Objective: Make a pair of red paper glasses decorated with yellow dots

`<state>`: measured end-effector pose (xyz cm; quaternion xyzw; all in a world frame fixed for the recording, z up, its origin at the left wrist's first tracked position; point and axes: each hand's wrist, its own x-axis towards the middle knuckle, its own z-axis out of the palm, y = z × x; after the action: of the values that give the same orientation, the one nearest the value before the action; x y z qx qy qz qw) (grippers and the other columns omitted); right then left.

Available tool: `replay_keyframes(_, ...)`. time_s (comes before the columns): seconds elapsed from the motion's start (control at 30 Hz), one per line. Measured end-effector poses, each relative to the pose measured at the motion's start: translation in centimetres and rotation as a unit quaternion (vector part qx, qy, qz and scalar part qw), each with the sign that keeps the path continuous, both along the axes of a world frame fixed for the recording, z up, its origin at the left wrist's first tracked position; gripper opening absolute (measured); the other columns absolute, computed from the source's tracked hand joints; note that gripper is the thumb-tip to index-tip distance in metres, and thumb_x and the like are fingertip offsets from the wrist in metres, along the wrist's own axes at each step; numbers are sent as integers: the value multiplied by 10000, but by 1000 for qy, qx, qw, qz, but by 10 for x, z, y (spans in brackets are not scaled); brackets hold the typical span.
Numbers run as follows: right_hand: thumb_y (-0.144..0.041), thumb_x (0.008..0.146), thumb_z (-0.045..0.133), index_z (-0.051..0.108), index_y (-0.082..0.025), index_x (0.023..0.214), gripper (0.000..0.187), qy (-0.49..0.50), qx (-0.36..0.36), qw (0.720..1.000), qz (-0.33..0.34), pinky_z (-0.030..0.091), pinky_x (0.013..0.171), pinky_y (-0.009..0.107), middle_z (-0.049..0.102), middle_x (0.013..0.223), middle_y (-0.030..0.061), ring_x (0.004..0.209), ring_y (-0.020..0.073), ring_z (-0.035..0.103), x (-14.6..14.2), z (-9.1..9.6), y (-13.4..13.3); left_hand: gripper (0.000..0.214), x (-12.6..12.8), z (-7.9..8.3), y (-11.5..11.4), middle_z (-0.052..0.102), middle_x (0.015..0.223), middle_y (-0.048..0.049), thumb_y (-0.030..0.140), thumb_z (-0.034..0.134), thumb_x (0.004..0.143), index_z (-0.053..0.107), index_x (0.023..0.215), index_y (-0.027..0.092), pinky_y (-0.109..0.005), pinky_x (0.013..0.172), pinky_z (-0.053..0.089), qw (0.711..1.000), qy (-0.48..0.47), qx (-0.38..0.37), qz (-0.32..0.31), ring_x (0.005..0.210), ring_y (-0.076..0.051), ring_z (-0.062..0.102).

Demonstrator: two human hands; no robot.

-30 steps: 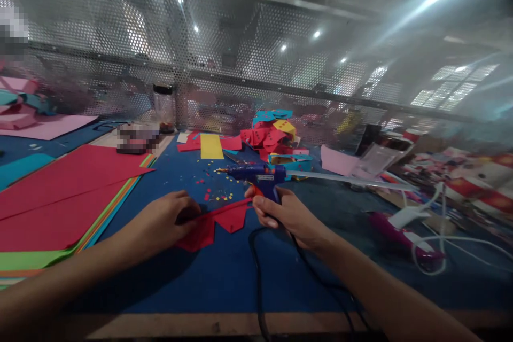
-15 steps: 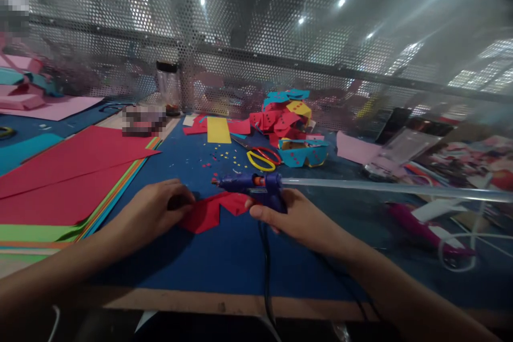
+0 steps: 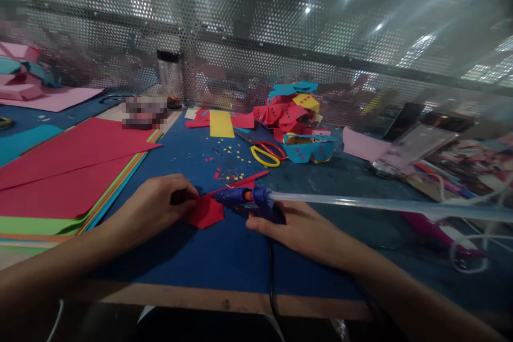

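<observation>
My left hand [image 3: 166, 200] pinches the left end of a folded red paper piece [image 3: 206, 212] above the blue table mat. In my right hand [image 3: 294, 222] is a blue glue gun [image 3: 236, 197], its nozzle pointing left at the red paper's upper edge. A long clear glue stick [image 3: 344, 201] sticks out of the gun's back to the right. The gun hides part of the paper, whose thin red strip shows behind the barrel. From the gun a black cord [image 3: 271, 272] hangs over the table's front edge.
Scissors [image 3: 266, 154] with red and yellow handles lie beyond the gun, beside folded blue paper glasses [image 3: 308, 148] and a pile of red paper pieces [image 3: 284, 115]. Coloured paper sheets [image 3: 76, 165] are stacked at left. A clear jar [image 3: 170, 80] stands behind; a magenta tool [image 3: 444, 232] lies right.
My right hand has moved the glue gun slightly left and down, bringing its nozzle to the red paper. The paper's far part now tilts up behind the gun. My left hand keeps its pinch.
</observation>
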<state>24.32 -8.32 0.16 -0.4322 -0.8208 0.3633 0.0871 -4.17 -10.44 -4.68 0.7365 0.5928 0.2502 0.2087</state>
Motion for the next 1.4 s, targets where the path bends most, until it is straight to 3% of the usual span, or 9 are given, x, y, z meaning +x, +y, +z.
replay_keyframes(0.4,-635,935,541,660,-300,1324,527,-25,-7,1000,0,482,1023,458,762,1134,6,1017,259,687,-2,-3,-1,196,4,6,0,745,823,-3,250,593,772,762,870,256,-288,636,461,1000,16,-15,16,697,-179,647)
replay_keyframes(0.97,-540,923,618,611,-312,1392,522,-27,21,999,-12,433,1088,459,698,1308,19,1190,290,635,0,-5,1,200,5,9,0,752,857,-35,267,585,776,758,869,232,-300,653,474,1000,3,-20,7,730,-197,658)
replay_keyframes(1.23,-502,927,619,632,-292,1367,489,-19,37,999,-8,438,1091,455,680,1341,19,1224,300,619,6,-11,4,202,4,9,0,740,835,-24,271,582,779,761,870,241,-305,643,452,1000,18,-14,12,705,-197,640)
replay_keyframes(1.4,-502,923,621,694,-290,1264,408,-24,38,999,-13,451,1081,465,734,1236,16,1127,278,667,8,-10,3,210,5,11,0,752,866,-31,248,577,750,756,859,247,-307,656,462,1000,11,-23,11,733,-202,655)
